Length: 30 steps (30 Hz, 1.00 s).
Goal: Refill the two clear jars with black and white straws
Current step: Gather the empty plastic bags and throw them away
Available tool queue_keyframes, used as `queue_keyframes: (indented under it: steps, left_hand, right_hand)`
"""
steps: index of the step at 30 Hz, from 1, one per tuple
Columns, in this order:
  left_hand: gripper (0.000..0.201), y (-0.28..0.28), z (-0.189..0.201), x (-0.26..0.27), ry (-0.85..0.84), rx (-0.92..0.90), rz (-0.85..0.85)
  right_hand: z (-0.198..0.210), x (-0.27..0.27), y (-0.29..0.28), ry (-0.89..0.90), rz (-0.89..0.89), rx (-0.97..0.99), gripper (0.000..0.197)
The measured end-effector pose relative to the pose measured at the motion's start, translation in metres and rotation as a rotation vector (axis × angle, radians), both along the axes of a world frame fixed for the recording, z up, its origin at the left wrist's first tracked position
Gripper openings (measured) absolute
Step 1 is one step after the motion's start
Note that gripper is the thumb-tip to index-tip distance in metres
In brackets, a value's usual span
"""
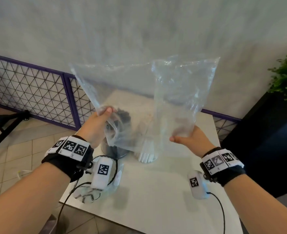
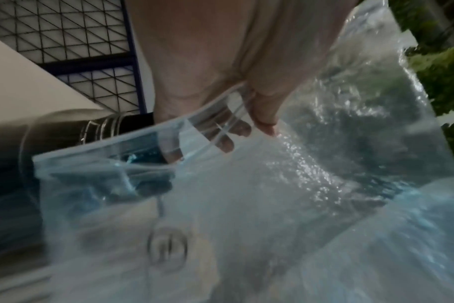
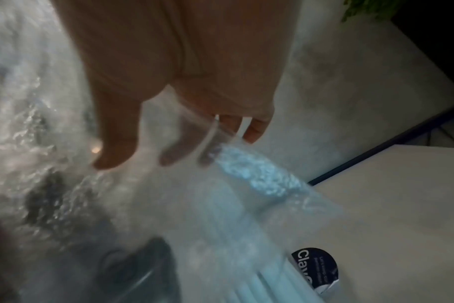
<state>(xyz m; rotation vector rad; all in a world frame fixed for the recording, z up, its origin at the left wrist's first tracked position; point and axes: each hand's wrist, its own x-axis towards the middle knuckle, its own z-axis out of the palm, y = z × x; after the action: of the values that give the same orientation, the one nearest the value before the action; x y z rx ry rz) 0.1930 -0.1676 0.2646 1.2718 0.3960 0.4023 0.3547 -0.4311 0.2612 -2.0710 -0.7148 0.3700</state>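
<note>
Above the counter [image 1: 164, 191], both hands hold up clear plastic bags: left hand [image 1: 95, 127] grips the neck of one bag [image 1: 95, 85], right hand [image 1: 190, 139] pinches the lower edge of the other bag [image 1: 181, 92]. Both bags look empty. Behind them stand two jars, side by side: left jar [image 1: 117, 132] full of black straws [image 1: 122, 115], right jar [image 1: 147, 149] holding white straws [image 1: 146, 155]. Refill looks done or nearly so. Best now: keep the bags lifted clear of the straw tops, move them aside without brushing the jars, set them at the near counter edge.
</note>
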Motion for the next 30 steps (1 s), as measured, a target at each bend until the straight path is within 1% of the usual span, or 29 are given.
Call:
queue_keyframes:
  steps: [2, 3, 4, 5, 6, 7, 8, 9, 10, 11, 12, 13, 14, 15, 16, 17, 18, 19, 20, 22, 23, 24, 25, 26, 27, 28, 29, 30]
  left_hand:
    - [0.024, 0.006, 0.002, -0.001, 0.019, 0.002, 0.080]
    - [0.025, 0.012, 0.001, 0.000, 0.051, 0.027, 0.133]
    - [0.024, 0.016, 0.001, 0.001, 0.090, 0.057, 0.172]
    - [0.022, 0.020, 0.000, 0.002, 0.122, 0.094, 0.198]
    - [0.020, 0.021, 0.000, 0.003, 0.156, 0.146, 0.209]
    - [0.024, 0.023, 0.000, 0.003, 0.213, 0.212, 0.218]
    - [0.037, 0.024, -0.001, 0.004, 0.277, 0.279, 0.223]
    - [0.056, 0.024, -0.001, 0.004, 0.322, 0.349, 0.240]
    - [0.076, 0.023, -0.002, 0.002, 0.338, 0.421, 0.284]
    - [0.093, 0.020, -0.001, -0.001, 0.314, 0.514, 0.349]
    - [0.105, 0.012, 0.002, -0.005, 0.255, 0.624, 0.390]
    - [0.111, 0.003, 0.007, -0.009, 0.198, 0.754, 0.360]
    - [0.115, -0.011, 0.016, -0.012, 0.155, 0.896, 0.258]
    - [0.120, -0.023, 0.022, -0.013, 0.142, 1.043, 0.119]
    - [0.126, -0.036, 0.027, -0.013, 0.154, 1.185, -0.008]
    - [0.132, -0.045, 0.029, -0.010, 0.175, 1.290, -0.080]
    - [0.137, -0.052, 0.030, -0.007, 0.191, 1.355, -0.101]
    - [0.138, -0.055, 0.030, -0.003, 0.199, 1.376, -0.089]
    - [0.136, -0.056, 0.031, 0.001, 0.193, 1.360, -0.063]
    - [0.122, -0.054, 0.036, 0.004, 0.159, 1.289, 0.002]
    - [0.110, -0.050, 0.037, 0.004, 0.145, 1.272, 0.031]
    - [0.093, -0.046, 0.038, 0.004, 0.130, 1.286, 0.054]
    - [0.075, -0.041, 0.040, 0.003, 0.110, 1.327, 0.069]
    - [0.059, -0.037, 0.041, 0.002, 0.096, 1.376, 0.075]
    - [0.047, -0.034, 0.043, 0.000, 0.095, 1.414, 0.069]
    - [0.040, -0.032, 0.045, -0.002, 0.094, 1.443, 0.058]
    - [0.037, -0.031, 0.047, -0.003, 0.099, 1.477, 0.043]
    - [0.037, -0.031, 0.047, -0.003, 0.099, 1.525, 0.031]
  right_hand:
    - [0.000, -0.003, -0.003, 0.057, -0.088, 0.105, 0.009]
    - [0.004, -0.005, -0.004, 0.073, -0.125, 0.188, 0.007]
    - [0.007, -0.005, -0.006, 0.057, -0.160, 0.234, 0.015]
    - [0.011, -0.006, -0.006, 0.021, -0.170, 0.263, 0.019]
    - [0.015, -0.009, -0.005, -0.042, -0.160, 0.287, 0.016]
    - [0.018, -0.012, -0.004, -0.114, -0.136, 0.321, 0.013]
    - [0.022, -0.015, -0.004, -0.190, -0.105, 0.347, 0.009]
    - [0.025, -0.017, -0.003, -0.255, -0.071, 0.361, 0.012]
    - [0.029, -0.018, -0.003, -0.314, -0.038, 0.356, 0.024]
    - [0.031, -0.018, -0.003, -0.355, 0.000, 0.351, 0.033]
    - [0.033, -0.018, -0.002, -0.386, 0.028, 0.340, 0.036]
    - [0.038, -0.021, 0.000, -0.422, 0.067, 0.331, 0.039]
    - [0.042, -0.025, 0.003, -0.462, 0.109, 0.311, 0.042]
    - [0.046, -0.029, 0.007, -0.476, 0.157, 0.312, 0.044]
    - [0.051, -0.035, 0.012, -0.450, 0.216, 0.333, 0.046]
    - [0.055, -0.041, 0.018, -0.378, 0.274, 0.373, 0.047]
    - [0.060, -0.047, 0.024, -0.281, 0.323, 0.404, 0.047]
    - [0.064, -0.051, 0.029, -0.188, 0.357, 0.419, 0.049]
    - [0.068, -0.055, 0.032, -0.114, 0.380, 0.427, 0.053]
    - [0.076, -0.060, 0.035, -0.027, 0.407, 0.479, 0.056]
    - [0.079, -0.060, 0.036, -0.012, 0.409, 0.503, 0.054]
    - [0.082, -0.060, 0.036, -0.037, 0.396, 0.506, 0.049]
    - [0.083, -0.059, 0.036, -0.117, 0.366, 0.496, 0.040]
    - [0.085, -0.057, 0.036, -0.264, 0.305, 0.477, 0.029]
    - [0.089, -0.055, 0.036, -0.456, 0.231, 0.463, 0.026]
    - [0.094, -0.054, 0.035, -0.677, 0.167, 0.437, 0.041]
    - [0.099, -0.054, 0.034, -0.884, 0.155, 0.379, 0.064]
    - [0.105, -0.056, 0.034, -1.068, 0.176, 0.256, 0.083]
